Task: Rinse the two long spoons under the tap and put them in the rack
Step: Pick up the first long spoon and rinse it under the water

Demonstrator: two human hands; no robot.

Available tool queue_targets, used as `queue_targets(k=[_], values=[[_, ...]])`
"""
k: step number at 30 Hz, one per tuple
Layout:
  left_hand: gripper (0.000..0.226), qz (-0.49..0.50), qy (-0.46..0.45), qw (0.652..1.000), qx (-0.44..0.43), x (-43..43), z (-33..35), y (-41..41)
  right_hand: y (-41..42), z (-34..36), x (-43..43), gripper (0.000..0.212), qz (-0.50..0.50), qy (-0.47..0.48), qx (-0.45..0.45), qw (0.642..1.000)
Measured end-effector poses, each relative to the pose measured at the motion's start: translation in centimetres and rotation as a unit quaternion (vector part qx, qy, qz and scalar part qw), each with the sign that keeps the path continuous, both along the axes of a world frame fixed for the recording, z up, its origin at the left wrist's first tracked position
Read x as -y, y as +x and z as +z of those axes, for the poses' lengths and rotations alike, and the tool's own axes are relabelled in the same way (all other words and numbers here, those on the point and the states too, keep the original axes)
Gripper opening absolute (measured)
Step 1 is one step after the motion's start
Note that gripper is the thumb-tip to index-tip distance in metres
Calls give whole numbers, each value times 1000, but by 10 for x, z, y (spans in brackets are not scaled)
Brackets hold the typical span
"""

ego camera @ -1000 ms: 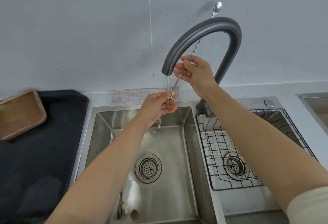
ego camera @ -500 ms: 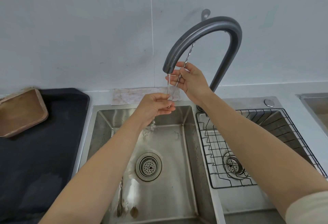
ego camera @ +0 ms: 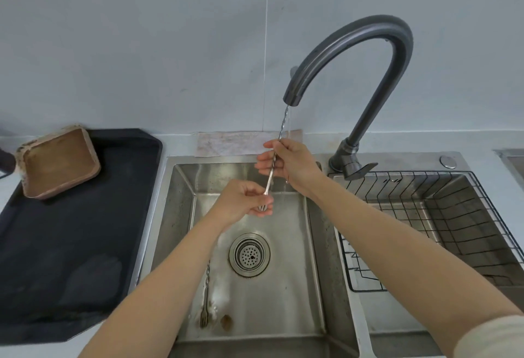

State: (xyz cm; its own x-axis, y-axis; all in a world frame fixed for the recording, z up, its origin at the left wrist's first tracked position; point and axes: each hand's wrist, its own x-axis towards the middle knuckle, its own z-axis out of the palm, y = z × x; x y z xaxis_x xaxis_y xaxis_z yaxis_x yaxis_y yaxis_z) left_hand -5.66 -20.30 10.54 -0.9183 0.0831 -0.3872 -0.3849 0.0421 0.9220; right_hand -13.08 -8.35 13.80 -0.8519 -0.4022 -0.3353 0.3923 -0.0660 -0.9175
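A long twisted-stem metal spoon (ego camera: 271,172) stands nearly upright under the running dark grey tap (ego camera: 368,45). Its upper end is hidden behind the spout, and its small forked lower end rests at my left fingertips. My right hand (ego camera: 292,166) grips the stem at its middle. My left hand (ego camera: 243,201) pinches the forked end over the left sink basin (ego camera: 283,286). A second long spoon (ego camera: 205,295) lies on the basin floor left of the drain (ego camera: 249,255), fork end toward me. The black wire rack (ego camera: 425,230) sits in the right basin, holding nothing.
A black mat (ego camera: 71,230) covers the counter on the left, with a brown wooden tray (ego camera: 58,163) at its far corner. A small brown scrap (ego camera: 226,322) lies on the basin floor near the second spoon. The tap's lever (ego camera: 363,169) points toward the rack.
Both hands have come down with the spoon. Its bowl, earlier seen above the tap arch, has dropped behind the spout, and water now runs down the stem.
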Motion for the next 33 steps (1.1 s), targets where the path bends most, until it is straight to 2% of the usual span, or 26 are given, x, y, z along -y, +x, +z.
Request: queue_targets(k=[4,16,24,30,33], values=[[12,-14,8,1000,25,-4,-13,21,1,-4,-1,23,-32,-4,14,999],[22,-46,-58,996,57,-10,-58,64,-12,4,-11,21,-85,-1,-12,996],[16,-32,-39,995,87,-14,-73,77,-11,-2,-6,22,-76,30,17,997],[23,-66,-43,990,113,-20,-79,81,-8,-9,-9,22,-63,48,39,996],[15,-93,-63,988,108,-24,-82,81,-7,-9,-10,18,-43,49,40,997]])
